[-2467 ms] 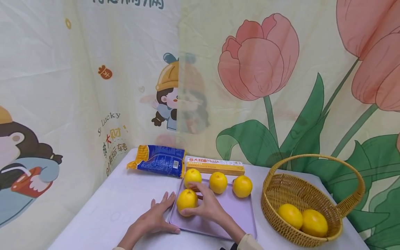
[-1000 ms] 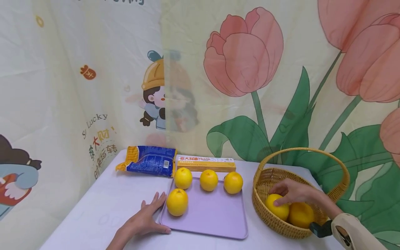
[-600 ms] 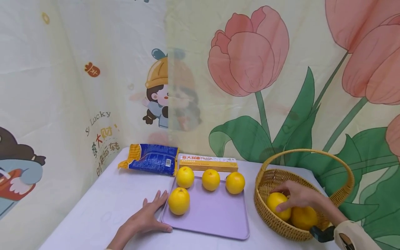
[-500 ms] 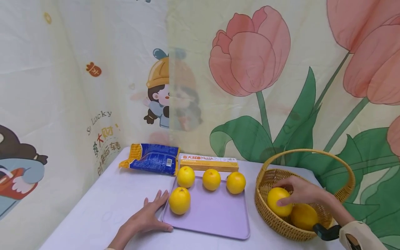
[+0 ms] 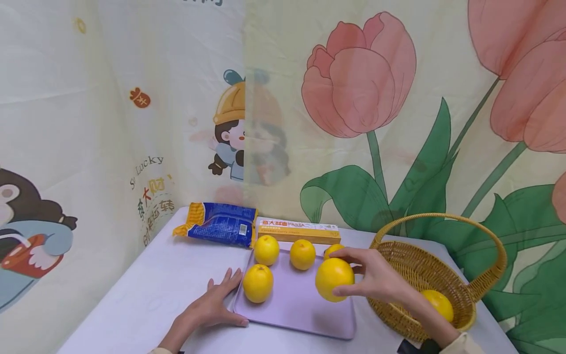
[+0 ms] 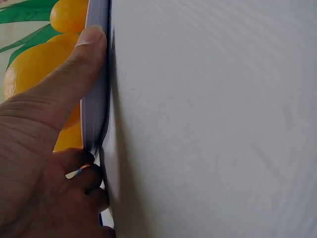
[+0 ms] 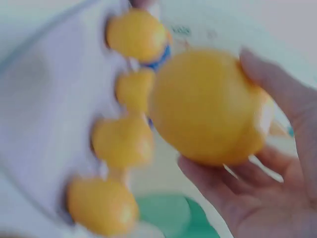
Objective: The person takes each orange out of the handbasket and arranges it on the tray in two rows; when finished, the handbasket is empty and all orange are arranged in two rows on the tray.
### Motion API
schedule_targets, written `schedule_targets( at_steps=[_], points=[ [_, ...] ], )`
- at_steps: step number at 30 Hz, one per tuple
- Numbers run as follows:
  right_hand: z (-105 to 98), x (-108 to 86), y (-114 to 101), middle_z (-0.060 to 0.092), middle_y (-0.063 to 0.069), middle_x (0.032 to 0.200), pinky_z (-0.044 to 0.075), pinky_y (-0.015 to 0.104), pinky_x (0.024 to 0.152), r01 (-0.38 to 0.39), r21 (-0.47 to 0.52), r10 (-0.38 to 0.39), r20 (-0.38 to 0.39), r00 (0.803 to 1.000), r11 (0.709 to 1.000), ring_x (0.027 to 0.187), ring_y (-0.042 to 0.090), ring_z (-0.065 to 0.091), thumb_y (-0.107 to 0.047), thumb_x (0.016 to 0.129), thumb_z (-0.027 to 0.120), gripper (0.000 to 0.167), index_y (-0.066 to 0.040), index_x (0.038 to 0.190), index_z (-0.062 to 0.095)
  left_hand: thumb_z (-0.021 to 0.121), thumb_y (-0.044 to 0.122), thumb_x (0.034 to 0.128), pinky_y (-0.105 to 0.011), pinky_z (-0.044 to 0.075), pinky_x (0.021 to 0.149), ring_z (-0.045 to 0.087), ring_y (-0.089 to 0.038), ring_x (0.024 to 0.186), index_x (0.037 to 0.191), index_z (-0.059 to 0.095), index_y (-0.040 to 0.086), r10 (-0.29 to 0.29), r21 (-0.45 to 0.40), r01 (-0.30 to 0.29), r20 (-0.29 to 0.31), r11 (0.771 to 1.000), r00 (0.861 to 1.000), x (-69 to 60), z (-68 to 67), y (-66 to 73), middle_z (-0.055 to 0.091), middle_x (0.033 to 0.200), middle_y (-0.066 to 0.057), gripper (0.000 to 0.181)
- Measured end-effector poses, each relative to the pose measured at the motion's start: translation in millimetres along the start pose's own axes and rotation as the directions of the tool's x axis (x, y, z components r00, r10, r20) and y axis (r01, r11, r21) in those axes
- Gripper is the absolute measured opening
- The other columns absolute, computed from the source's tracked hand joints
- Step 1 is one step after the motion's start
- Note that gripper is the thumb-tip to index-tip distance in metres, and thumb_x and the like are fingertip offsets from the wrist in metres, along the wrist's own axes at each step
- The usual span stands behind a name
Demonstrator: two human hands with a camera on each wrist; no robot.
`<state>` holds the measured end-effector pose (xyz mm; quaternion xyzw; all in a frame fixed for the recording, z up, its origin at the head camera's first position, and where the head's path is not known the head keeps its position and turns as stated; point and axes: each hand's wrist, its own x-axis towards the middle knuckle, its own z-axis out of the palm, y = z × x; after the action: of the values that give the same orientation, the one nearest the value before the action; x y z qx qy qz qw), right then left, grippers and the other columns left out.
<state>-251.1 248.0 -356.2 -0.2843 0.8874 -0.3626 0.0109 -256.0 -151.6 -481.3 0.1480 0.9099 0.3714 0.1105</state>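
Observation:
My right hand (image 5: pixel 380 278) grips an orange (image 5: pixel 334 279) between thumb and fingers, held above the right part of the lilac tray (image 5: pixel 305 309). The right wrist view, blurred, shows this orange (image 7: pixel 208 106) large in the hand. Several more oranges sit on the tray: one at the front left (image 5: pixel 258 283) and a row along the back, whose right-hand orange (image 5: pixel 332 251) is partly hidden. My left hand (image 5: pixel 210 305) rests at the tray's left corner, fingers spread; in the left wrist view its thumb (image 6: pixel 74 74) touches the tray's rim (image 6: pixel 96 74).
The wicker basket (image 5: pixel 411 265) with a tall handle stands right of the tray, holding one visible orange (image 5: pixel 438 305); my right forearm crosses it. A blue and yellow packet (image 5: pixel 225 224) and a pasta box (image 5: pixel 298 232) lie behind the tray. Printed curtains hang behind the table.
My right hand went from the tray's front-left orange to the basket, took hold of another orange, lifted it out and carried it left over the tray. My left hand stayed at the tray's corner.

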Motion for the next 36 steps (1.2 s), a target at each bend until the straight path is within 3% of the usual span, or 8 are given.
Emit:
schedule_targets(
  at_steps=[6, 12, 24, 36],
  points=[
    [63.0, 16.5, 10.6, 0.074, 0.01, 0.127, 0.065, 0.033, 0.092, -0.076, 0.045, 0.08, -0.1, 0.992, 0.996, 0.107, 0.023, 0.072, -0.029, 0.075, 0.1, 0.066, -0.002, 0.128, 0.072, 0.103, 0.041, 0.0683, -0.077, -0.001, 0.127, 0.016, -0.054, 0.161, 0.166, 0.035, -0.002, -0.002, -0.007, 0.003, 0.025, 1.0, 1.0, 2.9, 1.8, 1.2, 0.023, 0.173, -0.031, 0.127],
    [94.5, 26.6, 25.2, 0.076, 0.006, 0.126, 0.066, 0.037, 0.091, -0.143, 0.027, 0.145, -0.116, 0.983, 0.989, 0.107, 0.022, 0.07, -0.029, 0.073, 0.102, 0.068, -0.003, 0.128, 0.073, 0.103, 0.039, 0.0692, -0.076, 0.001, 0.128, 0.018, -0.051, 0.162, 0.166, 0.036, -0.001, -0.008, 0.01, 0.007, 0.016, 1.0, 1.0, 3.2, 3.4, 2.7, 0.025, 0.174, -0.029, 0.124],
    [109.4, 25.8, 31.8, 0.072, 0.012, 0.134, 0.064, 0.046, 0.098, -0.116, 0.014, 0.117, -0.102, 0.988, 0.993, 0.119, 0.032, 0.067, -0.027, 0.071, 0.103, 0.077, -0.002, 0.135, 0.069, 0.104, 0.038, 0.0688, -0.075, 0.001, 0.128, 0.018, -0.05, 0.162, 0.166, 0.037, 0.0, -0.018, 0.015, 0.018, 0.004, 1.0, 1.0, 0.8, 1.7, 3.0, 0.026, 0.174, -0.027, 0.124],
    [112.9, 26.8, 30.4, 0.068, 0.017, 0.143, 0.063, 0.048, 0.101, -0.087, 0.042, 0.09, -0.082, 0.993, 0.995, 0.127, 0.037, 0.063, -0.025, 0.071, 0.103, 0.083, -0.002, 0.141, 0.065, 0.104, 0.037, 0.0683, -0.074, 0.001, 0.128, 0.018, -0.05, 0.162, 0.166, 0.037, 0.001, -0.03, 0.014, 0.03, -0.003, 0.999, 1.0, 0.7, -0.1, 3.1, 0.026, 0.174, -0.027, 0.124]
  ],
)
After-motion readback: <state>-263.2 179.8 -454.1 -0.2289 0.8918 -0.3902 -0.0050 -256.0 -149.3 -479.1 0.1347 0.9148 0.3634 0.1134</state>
